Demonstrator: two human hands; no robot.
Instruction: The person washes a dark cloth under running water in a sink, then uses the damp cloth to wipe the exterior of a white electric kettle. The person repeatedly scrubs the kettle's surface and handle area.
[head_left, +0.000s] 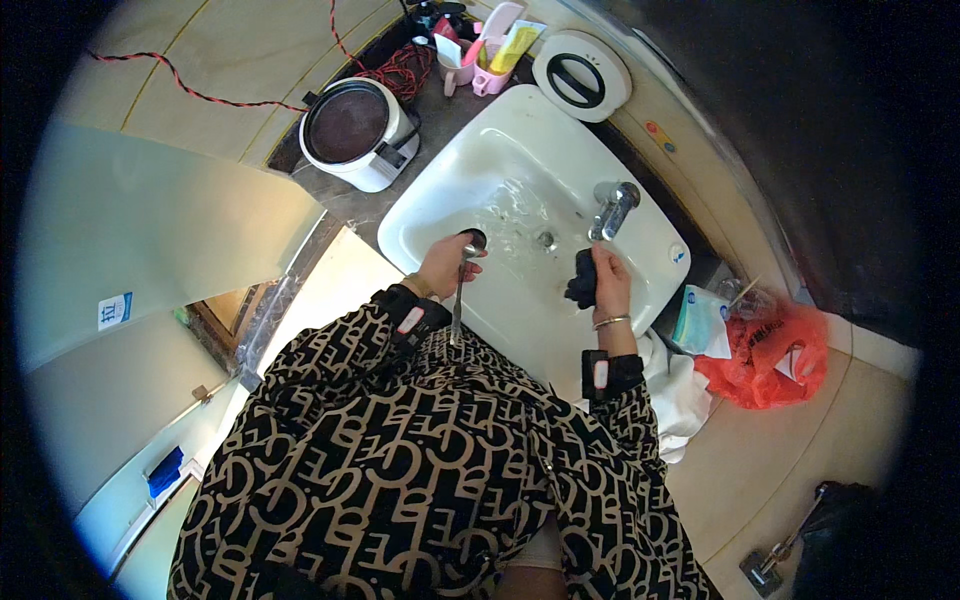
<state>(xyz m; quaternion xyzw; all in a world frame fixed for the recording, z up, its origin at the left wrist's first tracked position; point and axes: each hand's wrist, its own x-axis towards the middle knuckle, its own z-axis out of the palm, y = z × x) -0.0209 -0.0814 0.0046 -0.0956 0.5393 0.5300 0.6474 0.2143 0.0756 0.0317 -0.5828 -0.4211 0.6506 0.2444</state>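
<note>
My left hand (445, 265) is over the near left side of the white sink (430, 200), its fingers closed around a metal ladle (459, 300). The ladle's round, dark-looking bowl lies just past my fingers, and its long handle points down toward my body. On the right side of the basin, my right hand (610, 285) grips a bunched black cloth (582, 280), held below the chrome faucet (614, 210). Its exact kind is hard to make out. Wet, shiny patches show on the basin floor around the drain (546, 240).
A white round cooker (360, 135) with a dark top sits left of the sink. Pink cups (488, 75) with tubes stand behind it, near a white round lid (582, 75). Right of the sink are a tissue pack (703, 318), a red plastic bag (775, 355) and white cloth (675, 400).
</note>
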